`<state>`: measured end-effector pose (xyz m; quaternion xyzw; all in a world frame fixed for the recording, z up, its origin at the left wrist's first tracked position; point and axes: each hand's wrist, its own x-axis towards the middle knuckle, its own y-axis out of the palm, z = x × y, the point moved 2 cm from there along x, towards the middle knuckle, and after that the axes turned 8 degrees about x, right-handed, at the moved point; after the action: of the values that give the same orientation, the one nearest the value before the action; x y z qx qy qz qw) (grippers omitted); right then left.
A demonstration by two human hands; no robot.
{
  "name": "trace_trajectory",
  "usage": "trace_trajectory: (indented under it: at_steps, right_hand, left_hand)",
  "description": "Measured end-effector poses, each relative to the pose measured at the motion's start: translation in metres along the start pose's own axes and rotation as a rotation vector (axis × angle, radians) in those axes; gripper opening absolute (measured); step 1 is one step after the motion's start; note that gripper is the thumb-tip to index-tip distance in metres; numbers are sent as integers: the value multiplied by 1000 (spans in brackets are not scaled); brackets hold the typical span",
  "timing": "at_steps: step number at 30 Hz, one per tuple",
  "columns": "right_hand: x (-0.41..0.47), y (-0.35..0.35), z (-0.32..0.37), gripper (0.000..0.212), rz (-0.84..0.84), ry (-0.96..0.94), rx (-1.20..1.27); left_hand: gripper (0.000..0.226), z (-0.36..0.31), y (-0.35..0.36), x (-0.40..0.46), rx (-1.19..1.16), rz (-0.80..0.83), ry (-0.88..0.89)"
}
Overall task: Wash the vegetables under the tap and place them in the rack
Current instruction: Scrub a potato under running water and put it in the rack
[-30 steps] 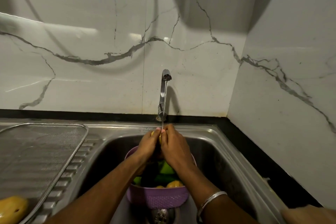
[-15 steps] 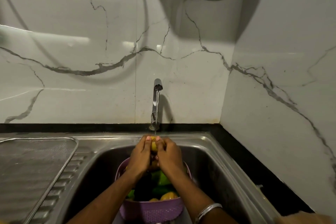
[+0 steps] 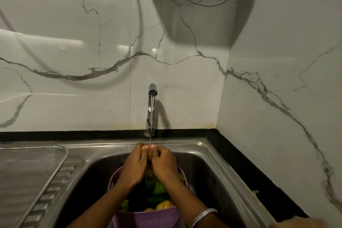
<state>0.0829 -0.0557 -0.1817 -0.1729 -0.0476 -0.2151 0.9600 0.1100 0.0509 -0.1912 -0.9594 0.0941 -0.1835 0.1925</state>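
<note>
White marble-veined wall tiles (image 3: 92,98) fill most of the view, meeting at a corner on the right. Steel sink (image 3: 209,153) sits in a black worktop (image 3: 231,146); mesh rack (image 3: 27,172) lies on the drainboard at left. Purple colander (image 3: 148,216) stands in the basin, holding green and yellow vegetables (image 3: 159,190). Left hand (image 3: 134,164) and right hand (image 3: 163,164) are curled together around a small yellow vegetable (image 3: 150,155), held above the colander under a thin stream from the tap (image 3: 151,109). Silver bangle (image 3: 202,215) on right wrist. Versus 0.5 s ago: hands and vegetable in the same place under the tap, grip unchanged.
</note>
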Motion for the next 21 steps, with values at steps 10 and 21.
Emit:
trace_trajectory:
  at_steps: [10,21]
  right_hand:
    - [-1,-9,7,40,37,-115,-229]
    - [-10,6,6,62,181,441,262]
  left_hand:
    - [36,-1,-8,-3,-171,-44,-312]
    - [21,4,-7,-1,-66,-11,-143]
